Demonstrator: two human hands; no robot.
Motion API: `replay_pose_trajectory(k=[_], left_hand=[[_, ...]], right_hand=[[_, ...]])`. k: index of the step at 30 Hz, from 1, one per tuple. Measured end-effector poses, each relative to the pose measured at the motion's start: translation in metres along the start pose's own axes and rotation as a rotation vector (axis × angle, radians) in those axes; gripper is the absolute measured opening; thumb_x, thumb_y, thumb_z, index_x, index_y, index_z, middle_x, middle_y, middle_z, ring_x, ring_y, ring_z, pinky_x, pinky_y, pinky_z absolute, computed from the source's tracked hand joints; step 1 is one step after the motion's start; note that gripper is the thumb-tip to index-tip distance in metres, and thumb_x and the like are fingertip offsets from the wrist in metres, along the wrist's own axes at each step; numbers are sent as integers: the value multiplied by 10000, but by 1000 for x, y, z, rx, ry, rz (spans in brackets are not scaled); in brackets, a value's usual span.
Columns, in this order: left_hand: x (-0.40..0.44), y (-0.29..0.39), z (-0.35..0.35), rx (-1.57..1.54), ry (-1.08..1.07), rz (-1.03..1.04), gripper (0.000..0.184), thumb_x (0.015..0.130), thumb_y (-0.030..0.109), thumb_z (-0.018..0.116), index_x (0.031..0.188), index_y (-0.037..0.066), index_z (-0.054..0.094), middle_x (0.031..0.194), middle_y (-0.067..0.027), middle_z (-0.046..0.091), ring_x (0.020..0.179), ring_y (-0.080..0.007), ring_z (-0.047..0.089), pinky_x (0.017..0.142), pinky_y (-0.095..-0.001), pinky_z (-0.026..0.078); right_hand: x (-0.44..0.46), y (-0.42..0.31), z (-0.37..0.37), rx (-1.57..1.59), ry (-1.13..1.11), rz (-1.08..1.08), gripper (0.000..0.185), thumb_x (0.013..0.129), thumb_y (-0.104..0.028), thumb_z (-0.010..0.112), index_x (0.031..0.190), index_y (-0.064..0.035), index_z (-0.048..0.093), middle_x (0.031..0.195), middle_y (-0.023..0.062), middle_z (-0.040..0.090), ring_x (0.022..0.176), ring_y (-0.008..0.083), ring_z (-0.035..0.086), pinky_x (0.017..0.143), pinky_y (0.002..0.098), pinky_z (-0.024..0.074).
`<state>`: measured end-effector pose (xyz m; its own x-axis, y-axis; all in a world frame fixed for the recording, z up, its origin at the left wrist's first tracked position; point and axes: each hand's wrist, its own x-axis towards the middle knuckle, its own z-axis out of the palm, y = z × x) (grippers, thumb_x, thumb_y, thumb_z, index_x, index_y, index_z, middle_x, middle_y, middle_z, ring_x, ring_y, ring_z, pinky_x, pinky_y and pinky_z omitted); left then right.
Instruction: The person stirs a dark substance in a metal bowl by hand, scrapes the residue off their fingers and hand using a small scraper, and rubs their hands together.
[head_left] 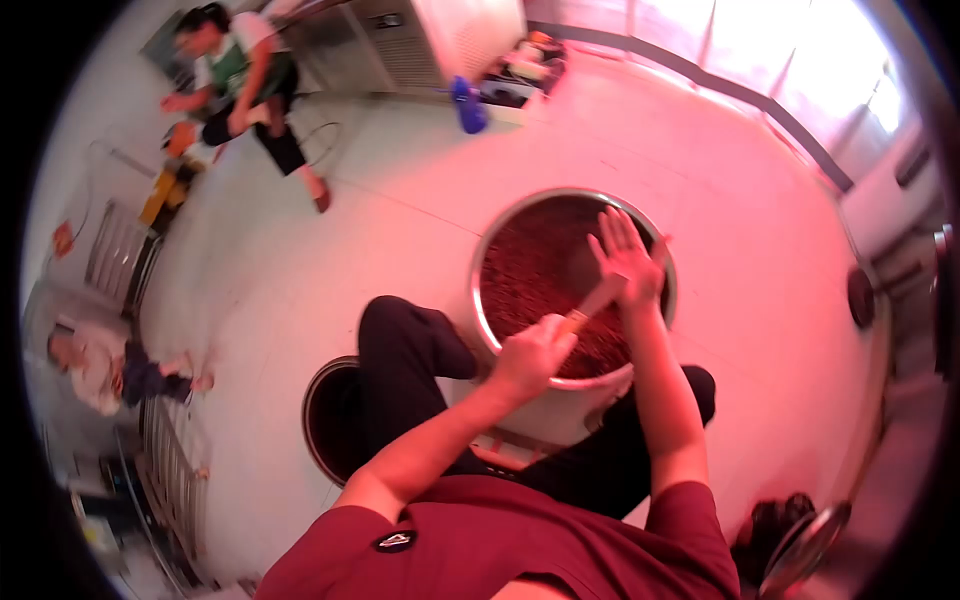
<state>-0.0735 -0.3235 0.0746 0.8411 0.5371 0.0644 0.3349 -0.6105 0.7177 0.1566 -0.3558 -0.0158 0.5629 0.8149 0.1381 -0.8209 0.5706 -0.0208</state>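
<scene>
My left hand [535, 355] is wrapped round the wooden-looking handle of a knife [603, 294] with a broad, pale blade. The blade's far end touches or lies right beside the base of my right palm; I cannot tell which. My right hand [630, 262] is open, palm up, with its fingers stretched out and apart. Both hands are above a large round metal pot [483, 325]. Dark reddish, loose, chopped-looking stuff [525, 275] fills much of it, heaped toward the left and near sides. Its exact kind does not show under the red light.
A dark round bucket [313, 425] stands by my left leg. Farther off are a blue bottle [468, 105] and a box of items [510, 95] beside a metal cabinet [385, 45]. One person [245, 85] sits at upper left, another [95, 370] at far left.
</scene>
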Motion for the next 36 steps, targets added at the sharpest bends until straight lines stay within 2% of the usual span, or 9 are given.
replay_pose_trajectory(k=[9, 13, 14, 18, 24, 27, 30, 33, 36], left_hand=[[-1, 7, 5, 52, 40, 25, 262, 924, 250, 539, 1085, 44, 549, 858, -197, 639, 791, -397, 621, 645, -441, 482], [2, 3, 4, -43, 71, -20, 274, 938, 251, 528, 1095, 30, 561, 795, -177, 634, 729, -329, 639, 631, -391, 483], [1, 1, 6, -78, 85, -11, 285, 943, 249, 527, 1112, 23, 566, 716, -120, 612, 644, -220, 614, 597, -335, 470], [-8, -3, 20, -317, 9, -72, 297, 952, 241, 525, 1124, 3, 567, 645, 12, 520, 588, -54, 482, 542, -234, 413], [-1, 1, 24, -361, -1, -120, 285, 960, 237, 516, 1115, 5, 570, 648, 15, 526, 562, -50, 482, 510, -222, 399], [12, -7, 24, -383, 5, -149, 291, 947, 243, 522, 1082, -9, 579, 638, -130, 585, 580, -205, 607, 554, -345, 456], [24, -12, 20, -439, 55, -214, 289, 947, 244, 525, 1083, -5, 581, 644, -115, 588, 581, -177, 600, 551, -334, 455], [25, -6, 13, -401, 78, -112, 297, 964, 250, 516, 1131, 8, 555, 665, 39, 505, 559, -21, 462, 490, -194, 374], [14, 7, 11, -249, 50, -10, 301, 952, 252, 528, 1127, 9, 561, 731, -52, 595, 638, -111, 561, 565, -279, 446]], right_hand=[[-14, 0, 31, -218, 61, -61, 837, 875, -684, 360, 1345, 6, 414, 1461, 151, 352, 1379, 272, 285, 1110, 452, 252], [-20, 1, 33, -139, 66, -82, 848, 858, -666, 433, 1352, 22, 383, 1447, 157, 359, 1373, 285, 290, 1108, 451, 271], [-21, -1, 33, -82, 94, -119, 852, 853, -648, 462, 1355, 33, 363, 1447, 169, 346, 1371, 295, 289, 1113, 456, 269], [-16, -10, 33, 99, 150, -209, 883, 836, -584, 555, 1364, 74, 292, 1454, 212, 293, 1364, 332, 283, 1132, 476, 258], [-18, -11, 31, 139, 148, -189, 884, 828, -567, 580, 1353, 85, 294, 1442, 234, 303, 1361, 354, 280, 1131, 482, 264], [-17, -11, 30, 96, 148, -178, 879, 828, -588, 564, 1343, 81, 314, 1439, 227, 317, 1363, 345, 281, 1135, 481, 249], [-20, -10, 35, 19, 148, -135, 885, 826, -637, 522, 1351, 49, 329, 1451, 187, 325, 1372, 307, 276, 1130, 489, 227], [-24, -5, 41, -61, 141, -79, 893, 821, -689, 473, 1372, 0, 336, 1464, 128, 334, 1382, 257, 265, 1115, 508, 213], [-25, -5, 39, -119, 109, -53, 886, 817, -713, 449, 1379, -36, 348, 1467, 87, 344, 1375, 226, 275, 1097, 526, 219]])
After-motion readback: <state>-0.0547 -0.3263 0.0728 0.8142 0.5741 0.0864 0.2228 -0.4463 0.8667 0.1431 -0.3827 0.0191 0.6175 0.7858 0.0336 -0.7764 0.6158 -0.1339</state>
